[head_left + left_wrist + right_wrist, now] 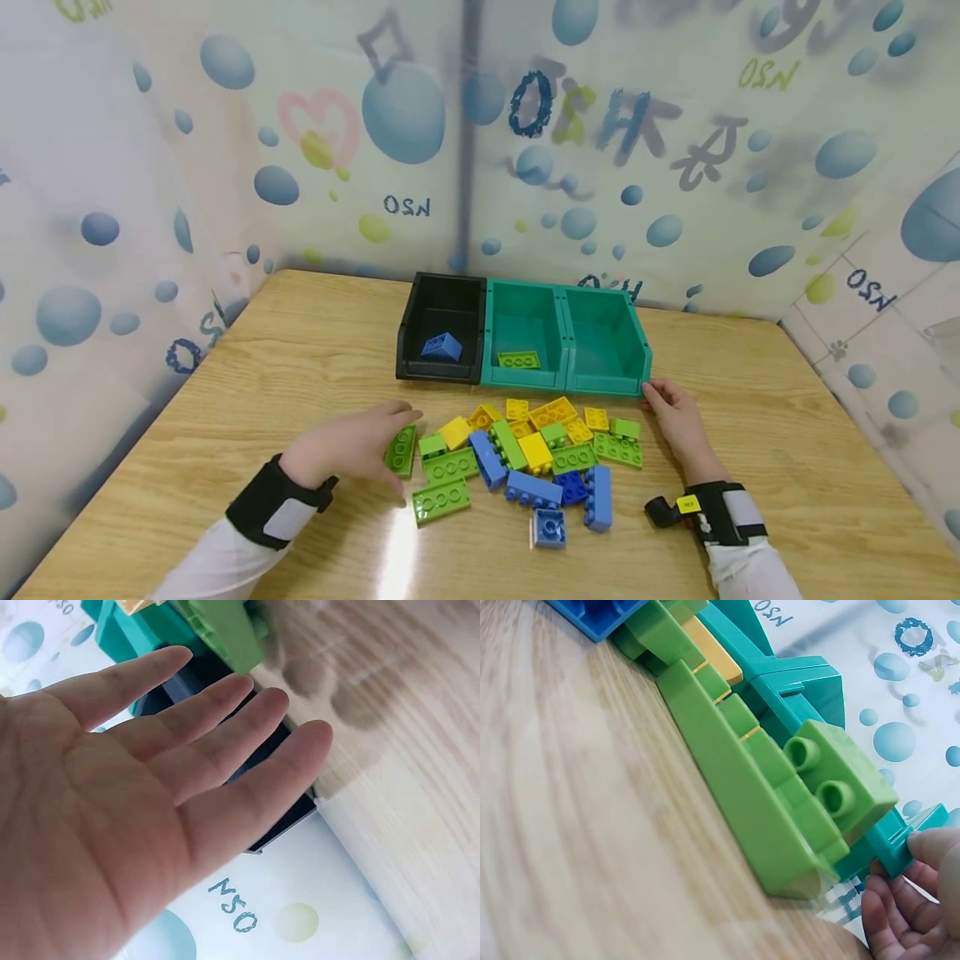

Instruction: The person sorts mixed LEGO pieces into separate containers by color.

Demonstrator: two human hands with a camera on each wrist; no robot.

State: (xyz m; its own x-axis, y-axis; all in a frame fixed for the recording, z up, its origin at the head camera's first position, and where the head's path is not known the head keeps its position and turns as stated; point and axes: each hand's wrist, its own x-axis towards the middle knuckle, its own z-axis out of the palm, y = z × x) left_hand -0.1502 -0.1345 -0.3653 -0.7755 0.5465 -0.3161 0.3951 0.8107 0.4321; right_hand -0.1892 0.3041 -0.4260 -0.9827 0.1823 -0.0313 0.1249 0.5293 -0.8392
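My left hand hovers at the left end of the brick pile, its fingers spread and nothing held, as the left wrist view also shows. Beside its fingertips lies a green brick, partly covered by the hand. My right hand pinches the front right corner of the teal bin; thumb and fingers meet at that corner in the right wrist view. Near this hand, a small green brick sits on a larger flat green brick. A blue brick lies in the black bin.
Next to the black bin stands the middle teal bin with a green brick inside. In front are several yellow, green and blue bricks in a loose pile. A patterned curtain closes off the table's back.
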